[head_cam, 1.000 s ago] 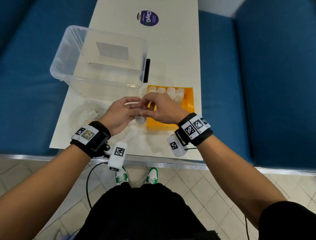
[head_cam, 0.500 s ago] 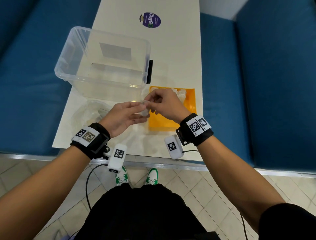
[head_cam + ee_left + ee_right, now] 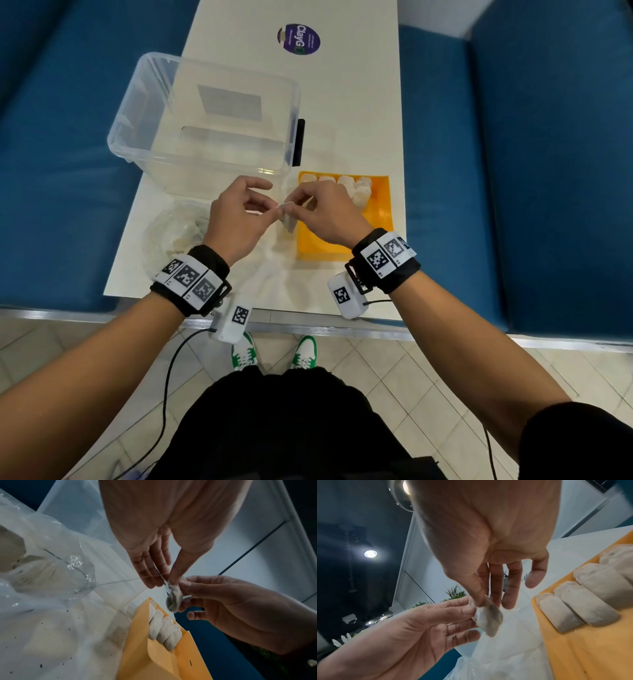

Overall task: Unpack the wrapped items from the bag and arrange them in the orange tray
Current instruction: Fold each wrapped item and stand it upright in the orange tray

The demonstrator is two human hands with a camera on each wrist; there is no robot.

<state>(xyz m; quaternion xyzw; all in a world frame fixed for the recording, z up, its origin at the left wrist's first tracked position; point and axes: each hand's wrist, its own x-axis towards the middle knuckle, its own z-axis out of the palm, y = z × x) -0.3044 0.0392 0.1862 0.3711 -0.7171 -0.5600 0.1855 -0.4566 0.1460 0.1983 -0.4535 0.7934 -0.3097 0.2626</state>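
Note:
Both hands hold one small whitish wrapped item in the air, just left of the orange tray. My left hand pinches its top end between thumb and fingers. My right hand pinches the same end with its thumb and forefinger. Several wrapped items lie in a row along the tray's far end. The clear plastic bag lies crumpled at the left with more items inside.
A large clear plastic bin stands behind the hands on the white table. A round purple sticker sits at the table's far end. Blue cushions flank the table on both sides.
Both hands stayed together on the wrapped item, rising slightly from the table. The fingers have shifted so both now pinch its top end and it hangs down.

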